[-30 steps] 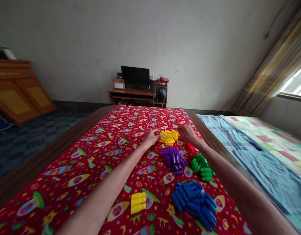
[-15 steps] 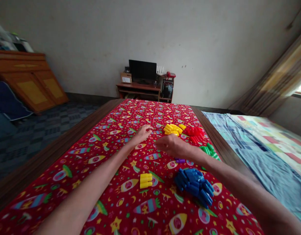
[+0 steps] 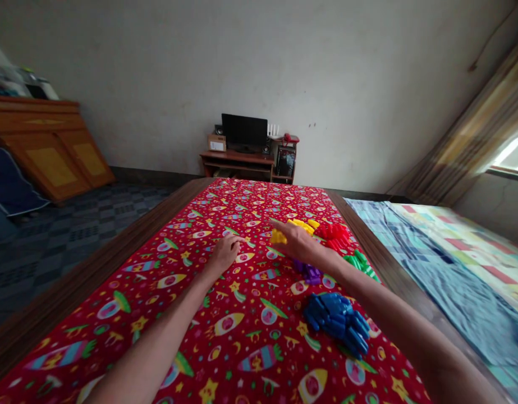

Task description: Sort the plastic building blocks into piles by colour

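Observation:
My right hand point(image 3: 298, 244) is closed on a yellow block piece point(image 3: 278, 237) and hovers just left of the yellow pile point(image 3: 304, 225). My left hand point(image 3: 224, 252) rests on the red patterned cloth point(image 3: 166, 280) with its fingers curled under; nothing shows in it. Sorted piles of plastic blocks lie along the cloth's right side: red point(image 3: 334, 234), green point(image 3: 360, 262), purple point(image 3: 311, 274) partly behind my right wrist, and blue point(image 3: 337, 321) nearest me.
The cloth covers a long wooden table point(image 3: 115, 252). A bed with a checked blanket point(image 3: 452, 264) runs along the right. A desk with a monitor point(image 3: 244, 134) stands at the far wall, a wooden cabinet point(image 3: 48, 151) at the left.
The small yellow stack that lay near me on the cloth is gone from there; my right hand swung back and now carries a yellow piece toward the yellow pile. My left hand drew back left.

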Motion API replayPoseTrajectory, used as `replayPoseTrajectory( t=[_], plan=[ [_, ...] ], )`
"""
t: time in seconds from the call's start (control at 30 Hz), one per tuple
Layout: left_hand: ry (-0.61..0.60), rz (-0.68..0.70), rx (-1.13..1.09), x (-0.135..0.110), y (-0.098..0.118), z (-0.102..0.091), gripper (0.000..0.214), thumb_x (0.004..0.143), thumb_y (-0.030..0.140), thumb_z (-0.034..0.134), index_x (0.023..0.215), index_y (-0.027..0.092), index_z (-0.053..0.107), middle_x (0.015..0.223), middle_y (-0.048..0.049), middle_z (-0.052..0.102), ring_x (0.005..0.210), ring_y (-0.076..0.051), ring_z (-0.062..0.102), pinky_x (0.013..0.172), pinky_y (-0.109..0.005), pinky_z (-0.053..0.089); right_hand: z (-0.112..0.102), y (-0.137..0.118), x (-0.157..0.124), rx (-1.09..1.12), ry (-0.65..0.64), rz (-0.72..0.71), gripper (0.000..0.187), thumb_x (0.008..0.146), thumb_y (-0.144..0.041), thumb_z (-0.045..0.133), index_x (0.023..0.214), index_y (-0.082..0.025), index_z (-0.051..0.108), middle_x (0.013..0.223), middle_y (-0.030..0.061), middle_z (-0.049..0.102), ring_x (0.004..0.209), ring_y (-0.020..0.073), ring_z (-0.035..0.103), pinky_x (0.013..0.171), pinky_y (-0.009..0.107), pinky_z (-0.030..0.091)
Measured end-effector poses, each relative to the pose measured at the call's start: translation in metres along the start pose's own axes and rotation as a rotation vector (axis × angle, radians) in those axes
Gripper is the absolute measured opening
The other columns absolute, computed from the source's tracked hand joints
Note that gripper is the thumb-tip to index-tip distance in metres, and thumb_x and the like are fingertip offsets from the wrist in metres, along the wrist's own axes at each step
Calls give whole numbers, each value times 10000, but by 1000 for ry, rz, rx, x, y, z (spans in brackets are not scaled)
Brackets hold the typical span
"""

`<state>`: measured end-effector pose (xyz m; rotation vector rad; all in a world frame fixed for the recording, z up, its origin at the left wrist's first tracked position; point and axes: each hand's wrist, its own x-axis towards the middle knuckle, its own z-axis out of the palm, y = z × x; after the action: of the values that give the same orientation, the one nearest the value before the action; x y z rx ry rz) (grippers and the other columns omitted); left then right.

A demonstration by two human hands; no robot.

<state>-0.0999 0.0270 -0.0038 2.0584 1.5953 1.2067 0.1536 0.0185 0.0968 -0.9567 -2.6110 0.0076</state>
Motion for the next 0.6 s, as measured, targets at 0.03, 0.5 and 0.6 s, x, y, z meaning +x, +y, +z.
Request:
replayPoseTrajectory(
  t=[0.03, 0.5, 0.6],
  plan=[
    [-3, 8, 3, 0, 0, 0, 260, 784, 166, 446, 826, 175, 702, 800, -40, 643, 714, -169, 596, 748, -316, 508, -4, 22, 5, -13, 58, 112, 546, 850, -207, 628, 1359, -125, 446, 1019, 138, 675, 886, 222, 625, 745, 320, 478],
    [-29, 46, 8, 1, -9, 3, 284, 823, 172, 410, 869, 168, 690, 846, -46, 640, 593, -132, 581, 629, -282, 512, -1, 146, 17, -185, -31, 438, 323, 936, -241, 440, 1124, -137, 682, 1008, 137, 717, 857, 200, 660, 738, 263, 457],
    [-33, 55, 15, 1, -7, 1, 273, 828, 188, 421, 859, 179, 692, 833, -41, 646, 618, -140, 593, 630, -275, 509, 2, 166, 21, -215, -84, 496, 253, 867, -209, 519, 953, -112, 736, 866, 139, 726, 760, 203, 652, 660, 253, 448]
  ],
)
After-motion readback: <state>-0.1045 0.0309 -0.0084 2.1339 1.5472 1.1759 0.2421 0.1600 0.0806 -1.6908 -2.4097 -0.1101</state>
